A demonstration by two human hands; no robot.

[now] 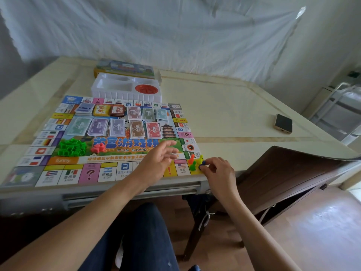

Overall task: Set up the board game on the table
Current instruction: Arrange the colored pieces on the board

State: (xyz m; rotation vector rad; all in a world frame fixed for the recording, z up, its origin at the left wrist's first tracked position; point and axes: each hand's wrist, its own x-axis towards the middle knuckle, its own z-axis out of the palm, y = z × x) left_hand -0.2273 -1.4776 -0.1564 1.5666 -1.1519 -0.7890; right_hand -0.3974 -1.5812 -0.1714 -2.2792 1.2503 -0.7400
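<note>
The game board [64, 173] lies flat at the table's near left. On its middle lie several stacks of paper money [117, 127] and card decks [101, 110], a heap of green houses [71, 147] and a few red pieces [97, 148]. On the board's near right corner stand an orange pawn [192, 157], a green pawn [192, 166] and a yellow pawn [200, 160]. My right hand [218, 172] pinches a blue pawn [203, 163] beside them. My left hand [158, 159] hovers over the board with fingers spread and holds nothing.
A white plastic tray [109, 92] with a red disc [146, 89] stands behind the board, with the game box [125, 68] behind it. A phone [283, 123] lies at the table's right. A brown chair [283, 173] stands at the right, near the table edge.
</note>
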